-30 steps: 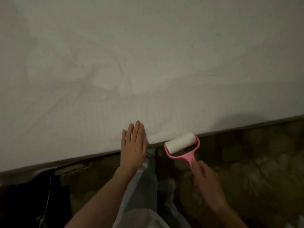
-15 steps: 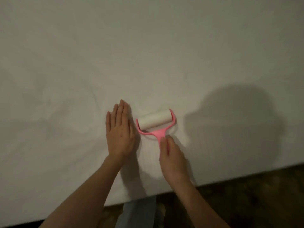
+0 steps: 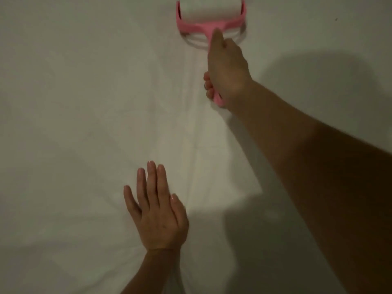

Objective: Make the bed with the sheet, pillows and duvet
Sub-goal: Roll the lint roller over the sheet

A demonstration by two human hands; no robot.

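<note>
- We have the sheet [image 3: 84,102] spread white under everything in view, with soft creases running away from us past our left hand; no pillows or duvet are in sight.
- Our right hand [image 3: 227,68] reaches far out across the sheet, fingers wrapped around the pink handle and the forefinger laid along it.
- Our left hand [image 3: 157,211] lies flat and open on the sheet, well nearer us than the roller, fingers straight.
- The roller [image 3: 211,11] sits on the sheet just beyond the right hand, its drum lying crosswise and its handle pointing back toward us; we judge the next stroke runs along that handle line, with the right hand nearer.
</note>
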